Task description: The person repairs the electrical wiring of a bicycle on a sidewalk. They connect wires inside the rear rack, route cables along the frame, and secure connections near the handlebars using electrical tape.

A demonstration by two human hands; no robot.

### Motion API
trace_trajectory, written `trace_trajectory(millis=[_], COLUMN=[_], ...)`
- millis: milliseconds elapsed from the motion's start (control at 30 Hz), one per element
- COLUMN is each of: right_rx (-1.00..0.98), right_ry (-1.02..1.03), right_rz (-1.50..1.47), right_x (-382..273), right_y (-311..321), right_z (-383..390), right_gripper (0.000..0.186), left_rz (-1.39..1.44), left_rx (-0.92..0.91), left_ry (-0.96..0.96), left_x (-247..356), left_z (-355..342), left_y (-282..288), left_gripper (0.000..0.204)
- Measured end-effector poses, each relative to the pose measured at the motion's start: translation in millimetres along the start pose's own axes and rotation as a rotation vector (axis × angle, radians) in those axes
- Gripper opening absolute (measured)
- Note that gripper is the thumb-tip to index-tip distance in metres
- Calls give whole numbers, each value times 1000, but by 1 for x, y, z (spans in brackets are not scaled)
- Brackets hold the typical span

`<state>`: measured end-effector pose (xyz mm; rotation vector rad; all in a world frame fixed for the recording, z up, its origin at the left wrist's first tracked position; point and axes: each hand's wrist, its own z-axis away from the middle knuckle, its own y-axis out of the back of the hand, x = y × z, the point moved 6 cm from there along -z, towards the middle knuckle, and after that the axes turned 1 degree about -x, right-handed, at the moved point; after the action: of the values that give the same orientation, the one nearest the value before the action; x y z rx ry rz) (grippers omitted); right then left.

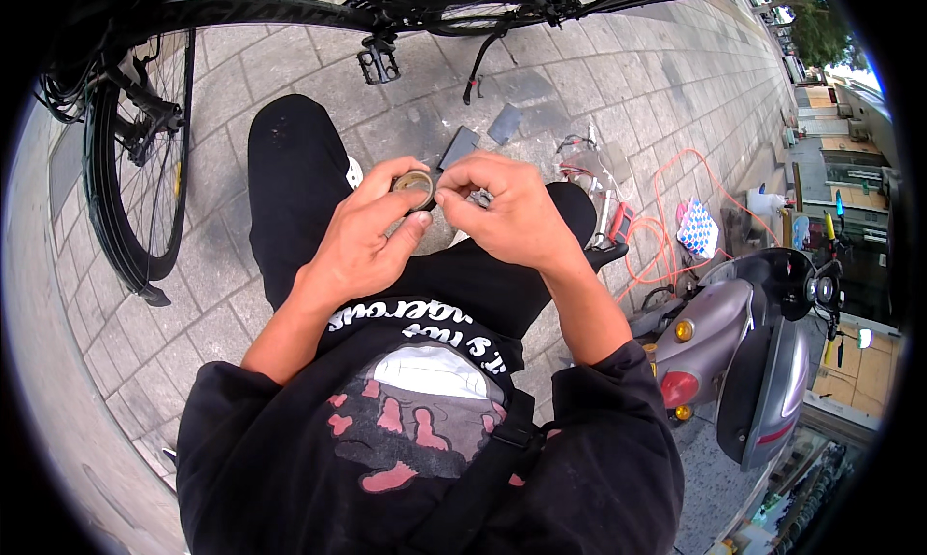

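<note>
My left hand [372, 241] grips a small round metal ring or shallow cup [415, 184], dull brass in colour with a dark edge, between fingers and thumb. My right hand [507, 212] is beside its right side, thumb and index finger closed together at the rim; what is in that pinch, if anything, is too small to make out. Both hands are raised over my black-trousered legs. Beyond them on the paving lie a dark flat rectangular object [458, 147] and a grey flat piece [505, 123].
A black bicycle [290, 14] spans the top and left, with its pedal [379, 62] and front wheel [124, 202]. At right are scattered tools [606, 207], an orange hose [657, 246], a blue-and-white patterned packet [697, 228] and a grey scooter [715, 333]. Shopfronts line the far right.
</note>
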<state>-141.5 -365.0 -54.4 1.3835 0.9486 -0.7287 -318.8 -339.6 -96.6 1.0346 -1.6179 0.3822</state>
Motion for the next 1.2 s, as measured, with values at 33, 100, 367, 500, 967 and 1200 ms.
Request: trace_trajectory(millis=[33,100,367,500,967,1200], right_rx=[4,31,174,203,193,176], right_ry=[7,56,113,121,253,155], right_rz=[-2,44,173,194,267,134], right_x=[0,-2,-10,-12,-13,-9], right_y=[-1,-1,-6,-9,-13,-10], right_z=[0,1,9,10,4,9], right_gripper=[9,10,13,13,23,20], left_rz=[9,14,-58,-112,-155,-58], left_rx=[4,18,108,121,126,162], left_ry=[-2,-11,-11,-6,-72,-67], left_x=[-1,-1,-1,4,14,12], left_z=[0,1,-2,-1,1,2], left_y=[0,0,2,1,1,5], left_gripper=[23,23,21,23,31,24])
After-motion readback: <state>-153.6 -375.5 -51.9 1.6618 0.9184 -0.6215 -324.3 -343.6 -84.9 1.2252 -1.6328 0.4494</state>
